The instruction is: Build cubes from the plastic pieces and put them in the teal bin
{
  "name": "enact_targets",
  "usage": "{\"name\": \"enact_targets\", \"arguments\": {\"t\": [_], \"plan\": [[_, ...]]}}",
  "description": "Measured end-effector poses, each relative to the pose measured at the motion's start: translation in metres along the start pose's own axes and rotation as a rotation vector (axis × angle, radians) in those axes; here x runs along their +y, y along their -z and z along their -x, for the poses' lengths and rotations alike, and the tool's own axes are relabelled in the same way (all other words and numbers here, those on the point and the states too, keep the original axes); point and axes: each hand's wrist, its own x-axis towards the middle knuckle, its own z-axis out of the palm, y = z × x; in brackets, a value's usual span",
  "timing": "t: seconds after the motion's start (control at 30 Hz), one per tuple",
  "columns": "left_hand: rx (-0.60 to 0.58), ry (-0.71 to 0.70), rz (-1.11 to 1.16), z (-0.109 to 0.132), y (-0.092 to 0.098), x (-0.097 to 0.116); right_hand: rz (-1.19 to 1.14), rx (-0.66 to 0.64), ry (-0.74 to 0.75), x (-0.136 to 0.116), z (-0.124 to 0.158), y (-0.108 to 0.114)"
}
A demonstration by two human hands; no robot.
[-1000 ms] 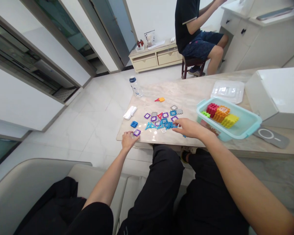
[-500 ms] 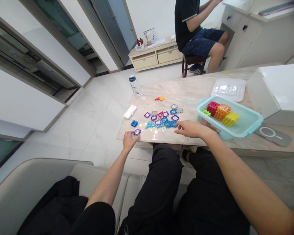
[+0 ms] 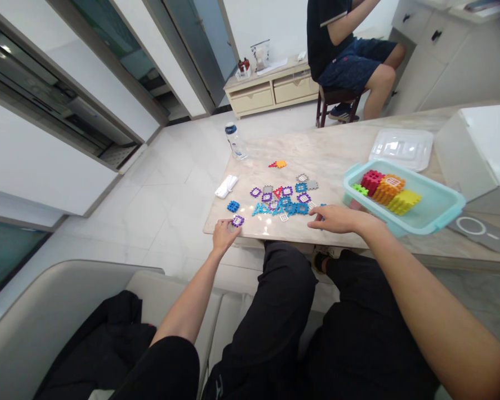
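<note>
At the table's near left corner, my left hand (image 3: 225,234) is closed around the edge of a purple tile with a white window grid (image 3: 237,221); a greyish piece shows under it. A small stack of blue tiles (image 3: 233,206) lies just beyond. My right hand (image 3: 332,219) is low over the table with fingers stretched out and apart, right of the loose blue tiles (image 3: 291,208). Bits of blue show beside its fingers, partly hidden by them. Purple tiles (image 3: 303,198), a grey tile (image 3: 312,185), a red triangle (image 3: 278,192) and a white grid piece (image 3: 284,218) lie scattered between my hands.
A light-blue tub (image 3: 425,225) holds red, orange, yellow and green tiles, with its clear lid (image 3: 400,149) behind. Nearby are a white box (image 3: 475,144) and a grey device (image 3: 483,232). A water bottle (image 3: 235,143) and white pouch (image 3: 226,186) stand left. Another person (image 3: 350,61) sits beyond.
The whole view has shifted slightly. My right hand has moved a little right, away from the blue tiles, uncovering a white piece. My left hand stays at the purple tile.
</note>
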Motion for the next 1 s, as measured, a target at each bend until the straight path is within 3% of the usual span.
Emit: {"name": "enact_targets", "arguments": {"t": [0.3,0.47,0.57,0.7,0.8,0.9,1.0], "plan": [[-0.015,0.014,0.029,0.000,0.003,0.005,0.018,0.002,0.005,0.011,-0.004,-0.005],[0.023,0.067,0.070,0.010,0.015,0.025,0.027,-0.001,0.023,0.011,-0.002,-0.005],[0.020,0.011,0.144,0.053,0.018,0.055,0.016,-0.012,0.010,0.012,-0.003,-0.005],[-0.153,-0.256,0.369,0.150,0.020,0.111,0.068,-0.032,0.010,0.010,-0.009,-0.005],[-0.177,-0.267,0.497,0.214,0.030,0.142,0.081,-0.071,0.004,0.005,-0.014,-0.006],[-0.063,-0.291,0.404,0.245,0.043,0.150,0.069,-0.095,-0.008,-0.005,-0.014,-0.006],[-0.022,-0.310,0.314,0.246,0.051,0.142,0.078,-0.078,0.006,-0.017,-0.014,-0.006]]}}
